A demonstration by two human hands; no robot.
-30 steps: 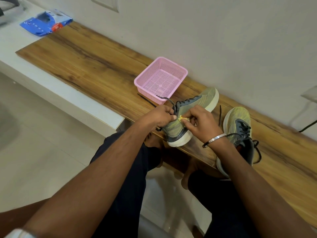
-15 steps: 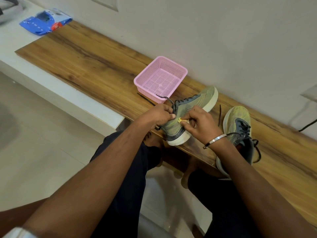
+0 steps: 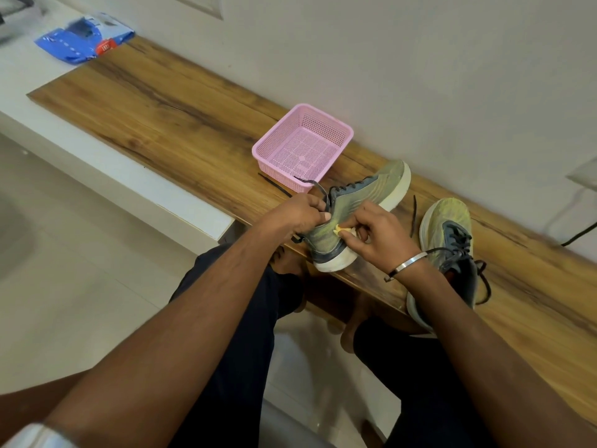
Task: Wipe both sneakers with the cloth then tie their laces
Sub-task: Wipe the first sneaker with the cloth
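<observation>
Closest to the camera are two bare forearms and dark trousers (image 3: 239, 318) over the knees. The right wrist carries a metal bangle (image 3: 407, 266). The right hand (image 3: 379, 236) has its fingers curled, and the thumb and first finger pinch a small yellow cloth (image 3: 338, 228) against the side of a sneaker (image 3: 355, 208), near the heel. Only a little corner of the cloth shows. The left hand (image 3: 298, 213) curls around the heel end of the same sneaker and grips it at the collar, where the dark laces (image 3: 319, 189) come loose over the fingers. This sneaker lies tilted on its side at the front edge of a wooden bench (image 3: 161, 108), with the toe pointing to the wall.

To the right of it, a second sneaker (image 3: 447, 227) stands on its sole on the bench, partly behind the right forearm, and its laces are also untied. Just behind the held sneaker sits a pink basket (image 3: 281, 140). Far to the left, past the bench end, lies a blue packet (image 3: 84, 38) on a white surface (image 3: 26, 72).
</observation>
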